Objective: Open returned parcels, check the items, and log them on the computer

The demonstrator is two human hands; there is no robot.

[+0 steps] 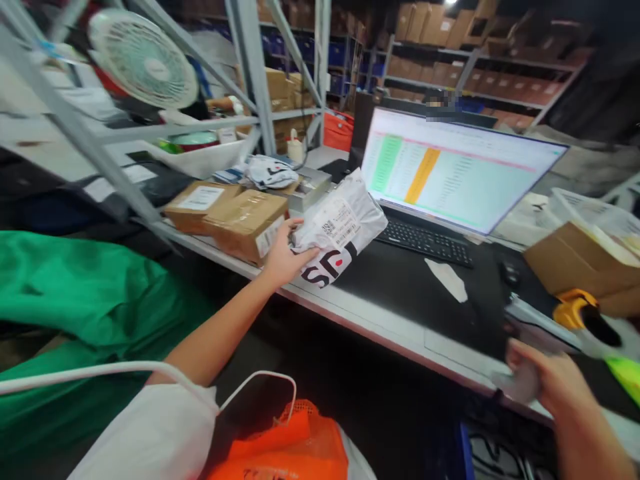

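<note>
My left hand (pixel 289 257) grips the lower left edge of a white plastic mailer bag (pixel 367 220), thumb on top. The mailer is tilted over the desk's front edge, its printed label with codes facing up and large black letters along the near side. At the lower right, my right hand (pixel 547 373) is smeared by motion. Its fingers are curled round a greyish object (pixel 523 381), too blurred to name, near the desk's front edge.
Two cardboard boxes (pixel 250 223) sit left on the desk. A monitor (pixel 450 170), keyboard (pixel 425 240) and mouse (pixel 510 272) stand behind. On the right are an open carton (pixel 575 260) and a yellow tape roll (pixel 575 308). An orange bag (pixel 295 447) lies below.
</note>
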